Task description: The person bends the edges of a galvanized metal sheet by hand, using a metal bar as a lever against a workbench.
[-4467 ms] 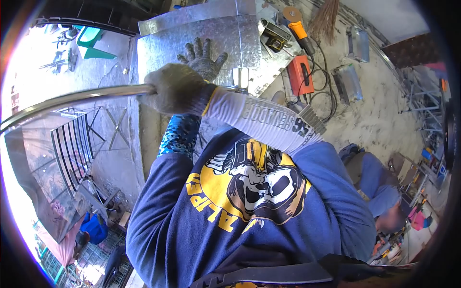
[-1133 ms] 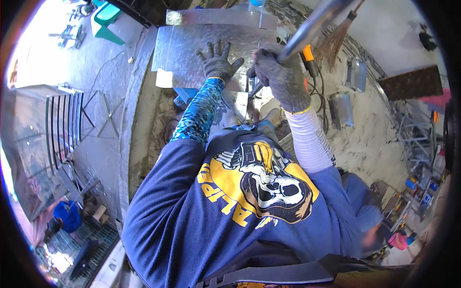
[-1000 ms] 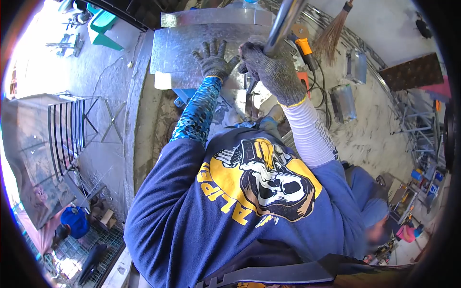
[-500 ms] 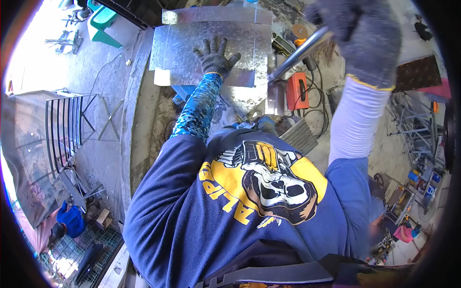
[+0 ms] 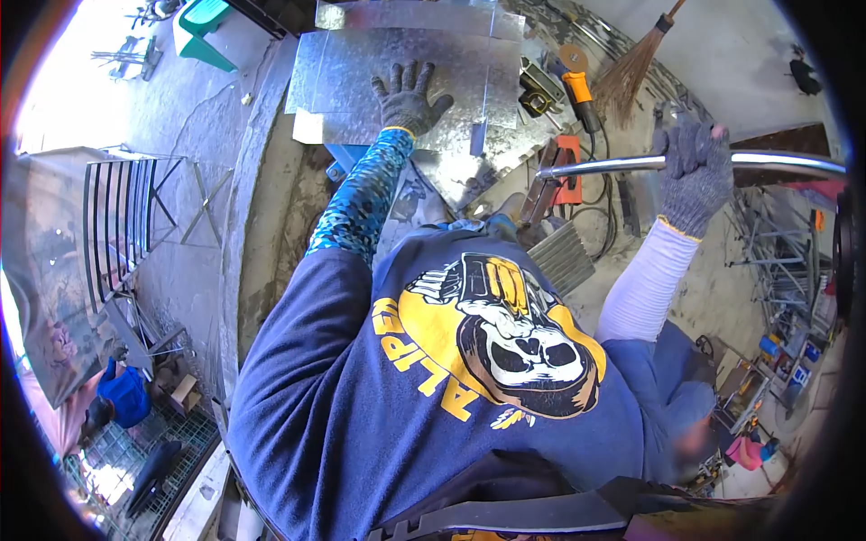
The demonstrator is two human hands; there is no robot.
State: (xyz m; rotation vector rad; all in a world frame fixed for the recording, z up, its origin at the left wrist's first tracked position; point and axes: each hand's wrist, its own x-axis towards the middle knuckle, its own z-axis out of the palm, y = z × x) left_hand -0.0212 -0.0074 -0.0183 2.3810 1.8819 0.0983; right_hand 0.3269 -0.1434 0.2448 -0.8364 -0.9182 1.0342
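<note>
The head camera looked forward and down. The shirt (image 5: 388, 451) sat nearer than left hand (image 5: 412, 101) and right hand (image 5: 695, 176).

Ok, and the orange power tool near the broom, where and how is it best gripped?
Probably around its orange body, coming from the right: the body is long and narrow, a round disc sits at its far end, and metal parts crowd its left side.

Blue-patterned left sleeve (image 5: 363, 200), green chair (image 5: 200, 34)

1 shiny metal bar (image 5: 622, 165), crosswise in the right hand (image 5: 695, 171), 1 flat silvery sheet (image 5: 338, 77), under the left hand (image 5: 410, 101)
</note>
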